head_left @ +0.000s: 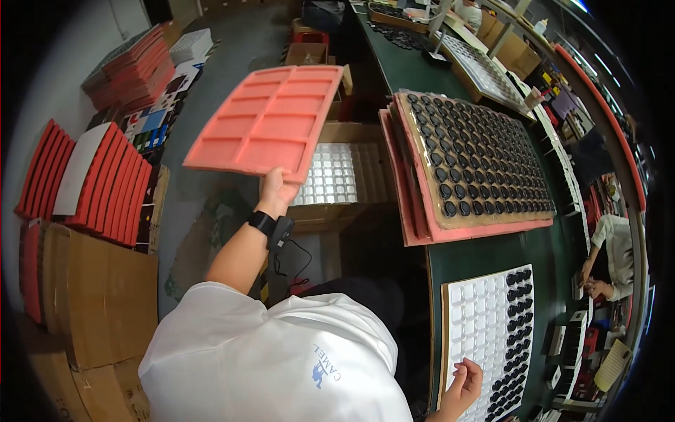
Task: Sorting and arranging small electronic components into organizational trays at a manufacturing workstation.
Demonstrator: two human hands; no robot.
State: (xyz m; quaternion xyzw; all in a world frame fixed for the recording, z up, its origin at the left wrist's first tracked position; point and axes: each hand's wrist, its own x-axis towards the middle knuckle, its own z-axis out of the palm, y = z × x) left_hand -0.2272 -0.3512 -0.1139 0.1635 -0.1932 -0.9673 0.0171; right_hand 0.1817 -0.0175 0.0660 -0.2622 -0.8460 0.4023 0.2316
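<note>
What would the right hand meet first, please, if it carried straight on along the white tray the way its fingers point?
Probably the empty pockets of the white tray: the right hand rests at its near edge, fingers pointing up across them. The black caps lie off to the right.

Beyond the left hand's fingers (275, 184), the raised red foam tray (267, 118) blocks passage; open floor (204, 183) lies beside them, cardboard box (337, 179) beneath.

From the bench (485, 260), the tray (271, 119) in my left hand (278, 186) hangs left, above the open carton (337, 176); my right hand (464, 383) rests on the bench's near tray (478, 316).
</note>
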